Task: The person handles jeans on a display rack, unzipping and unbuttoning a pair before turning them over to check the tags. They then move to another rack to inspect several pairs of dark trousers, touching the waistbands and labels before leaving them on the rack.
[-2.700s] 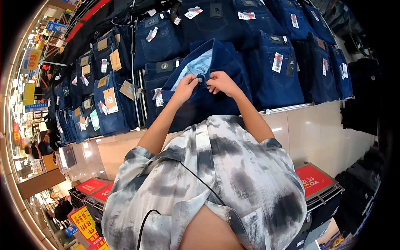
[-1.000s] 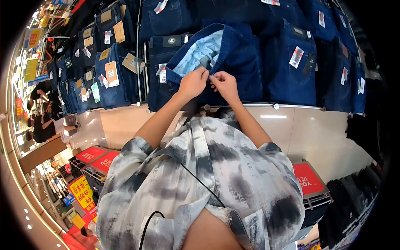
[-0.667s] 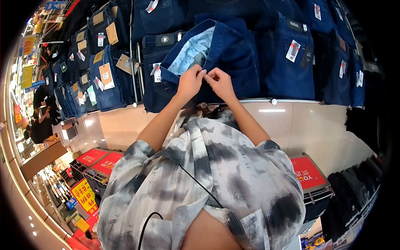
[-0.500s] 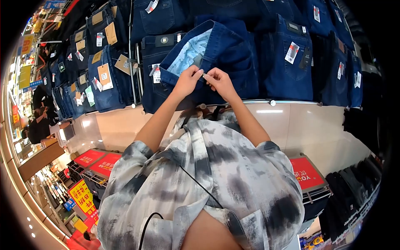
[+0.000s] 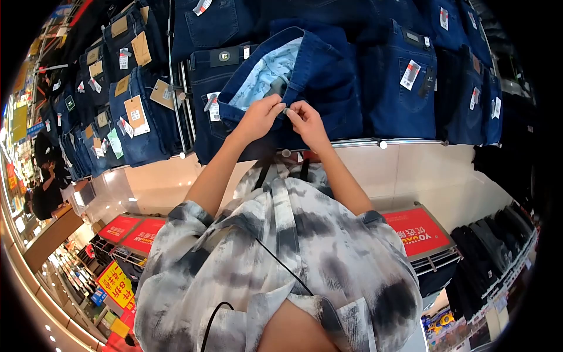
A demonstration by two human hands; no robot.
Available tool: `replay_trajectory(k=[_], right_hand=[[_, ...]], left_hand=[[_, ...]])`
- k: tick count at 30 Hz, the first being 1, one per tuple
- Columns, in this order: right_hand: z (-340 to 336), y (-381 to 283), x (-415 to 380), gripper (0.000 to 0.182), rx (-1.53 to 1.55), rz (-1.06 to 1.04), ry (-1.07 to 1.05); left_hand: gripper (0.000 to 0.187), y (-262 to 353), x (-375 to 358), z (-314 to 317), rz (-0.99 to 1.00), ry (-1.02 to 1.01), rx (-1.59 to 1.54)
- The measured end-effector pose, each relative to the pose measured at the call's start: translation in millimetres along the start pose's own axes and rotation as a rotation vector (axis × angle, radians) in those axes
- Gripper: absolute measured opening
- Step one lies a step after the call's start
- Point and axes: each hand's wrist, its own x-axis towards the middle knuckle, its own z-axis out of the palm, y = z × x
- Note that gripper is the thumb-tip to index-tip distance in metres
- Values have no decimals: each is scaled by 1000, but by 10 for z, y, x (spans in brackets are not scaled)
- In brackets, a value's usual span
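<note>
Dark blue jeans (image 5: 331,76) lie partly opened over the folded stock, and their pale blue patterned lining (image 5: 264,73) shows inside the waistband. My left hand (image 5: 259,119) pinches the near edge of that waistband, thumb and fingertips together. Close beside it, my right hand (image 5: 308,125) is closed at the same spot, holding the waistband end. Between the two sets of fingertips a small round metal button (image 5: 285,110) shows. Just left, under the waistband, are folded jeans with a dark leather patch (image 5: 224,56) and a price tag (image 5: 213,107).
Folded jeans (image 5: 404,88) with tags stand to the right on the metal rack rail (image 5: 352,142). More tagged jeans (image 5: 138,117) fill the left side. Red sign boards (image 5: 416,232) stand on racks behind me, with hanging dark trousers (image 5: 481,252) at the lower right.
Both hands stay at the waistband button with only small finger shifts. The view has turned slightly, so the racks sit a little further left.
</note>
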Motion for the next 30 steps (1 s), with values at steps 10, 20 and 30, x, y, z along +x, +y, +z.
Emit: replay_trajectory(k=[10,20,30], right_hand=[[57,-202,168,13,-156,168,116],[72,-1217,915,40,-1377,-678,-4],[-86,-1579,2196,12,-1889,-494,-641]], left_hand=[[21,-233,97,-102,-63,-40,-238],[33,-614,-133,-832,15,271,104],[28,-974,-451,-936,-71,659,303]])
